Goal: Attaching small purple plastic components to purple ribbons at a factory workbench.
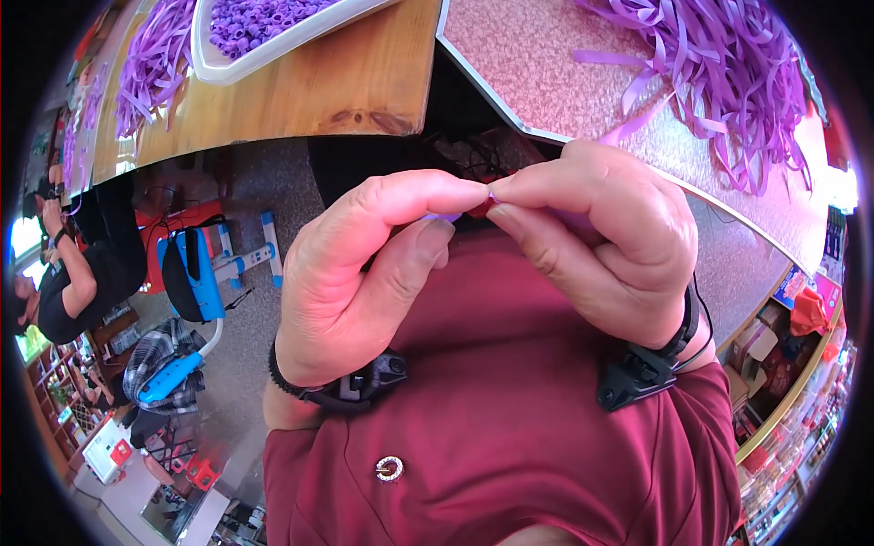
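My left hand (pixel 350 259) and my right hand (pixel 614 241) meet at the fingertips in front of my chest, both closed in a pinch. A tiny bit of purple shows where the tips touch. Beneath my left fingers peeks a small purple piece (pixel 441 217), mostly hidden, so its kind is unclear. Purple ribbon (pixel 574 218) shows between the thumb and fingers of my right hand. Beyond that hand, a loose pile of purple ribbons (pixel 719 77) lies on the pinkish speckled table (pixel 537 68). Some strands trail toward my knuckles.
A white tray (pixel 218 71) of small purple pieces (pixel 259 25) rests on the wooden table (pixel 364 91), beside more purple ribbons (pixel 155 64). A gap separates the tables. To the left are a blue chair (pixel 189 273) and a person in black (pixel 86 264); shelves (pixel 783 382) stand right.
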`<state>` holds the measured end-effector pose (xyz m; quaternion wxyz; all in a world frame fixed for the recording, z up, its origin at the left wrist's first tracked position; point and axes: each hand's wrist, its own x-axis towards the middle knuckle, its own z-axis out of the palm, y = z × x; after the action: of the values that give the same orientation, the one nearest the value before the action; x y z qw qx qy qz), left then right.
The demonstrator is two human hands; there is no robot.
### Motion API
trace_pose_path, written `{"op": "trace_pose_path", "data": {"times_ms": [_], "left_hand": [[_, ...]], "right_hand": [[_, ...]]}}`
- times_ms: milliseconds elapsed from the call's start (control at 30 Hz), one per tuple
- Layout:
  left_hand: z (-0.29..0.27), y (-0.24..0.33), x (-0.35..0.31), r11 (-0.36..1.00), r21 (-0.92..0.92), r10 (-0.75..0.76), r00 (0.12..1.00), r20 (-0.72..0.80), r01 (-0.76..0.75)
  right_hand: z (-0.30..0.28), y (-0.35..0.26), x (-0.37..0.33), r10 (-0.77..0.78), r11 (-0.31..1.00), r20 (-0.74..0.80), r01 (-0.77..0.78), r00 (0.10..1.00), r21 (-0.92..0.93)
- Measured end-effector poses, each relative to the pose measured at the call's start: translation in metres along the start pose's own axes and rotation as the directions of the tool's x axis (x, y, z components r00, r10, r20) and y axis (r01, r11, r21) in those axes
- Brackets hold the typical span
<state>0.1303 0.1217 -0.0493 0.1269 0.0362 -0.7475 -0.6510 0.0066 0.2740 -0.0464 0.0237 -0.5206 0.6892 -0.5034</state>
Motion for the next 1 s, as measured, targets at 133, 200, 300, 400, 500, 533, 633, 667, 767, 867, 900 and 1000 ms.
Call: {"op": "trace_pose_path", "data": {"times_ms": [133,200,300,400,500,533,633,667,767,867,900,1000], "left_hand": [[0.002,0.003,-0.001,0.999,-0.037,-0.033,0.999,-0.01,0.032],[0.003,0.003,-0.002,0.998,-0.045,-0.044,0.999,-0.019,0.043],[0.005,0.002,-0.003,0.998,-0.044,-0.037,0.999,-0.032,0.036],[0.005,0.004,0.0,1.0,-0.016,0.011,1.0,0.002,-0.011],[0.003,0.013,0.002,0.962,-0.185,-0.195,0.979,0.058,0.203],[0.004,0.014,0.002,0.961,-0.185,-0.196,0.979,0.057,0.204],[0.005,0.018,0.001,0.951,-0.206,-0.248,0.967,-0.059,0.231],[0.004,0.019,0.001,0.951,-0.205,-0.248,0.967,-0.057,0.231],[-0.003,0.018,-0.002,0.954,-0.154,-0.267,0.963,-0.037,0.258],[-0.008,0.013,-0.004,0.985,0.057,-0.157,0.986,-0.048,0.16],[-0.009,0.014,-0.004,0.981,0.108,-0.154,0.986,-0.065,0.16],[-0.011,0.015,-0.005,0.974,0.178,-0.123,0.989,-0.087,0.137]], "right_hand": [[0.0,0.0,-0.001,-0.061,0.998,-0.03,0.06,0.998,-0.03],[-0.001,0.0,-0.001,-0.095,0.995,-0.004,0.095,0.995,-0.029],[0.003,0.003,-0.005,-0.138,0.99,0.019,0.138,0.99,0.006],[0.003,0.003,-0.005,-0.124,0.992,0.023,0.123,0.992,0.035],[0.001,-0.001,-0.003,-0.099,0.995,-0.022,0.099,0.995,-0.012],[0.001,-0.001,-0.002,-0.099,0.995,-0.022,0.099,0.995,-0.011],[0.0,0.001,-0.003,-0.066,0.998,0.016,0.066,0.998,-0.007],[0.001,0.003,-0.005,-0.073,0.997,0.006,0.073,0.997,0.011],[0.001,0.002,-0.006,-0.068,0.997,0.0,0.067,0.998,0.022],[0.001,0.004,-0.006,-0.06,0.998,0.017,0.06,0.998,0.022],[0.001,0.005,-0.007,-0.066,0.997,0.031,0.065,0.997,0.031],[-0.005,0.005,-0.007,0.012,1.0,0.148,-0.016,0.989,0.025]]}}
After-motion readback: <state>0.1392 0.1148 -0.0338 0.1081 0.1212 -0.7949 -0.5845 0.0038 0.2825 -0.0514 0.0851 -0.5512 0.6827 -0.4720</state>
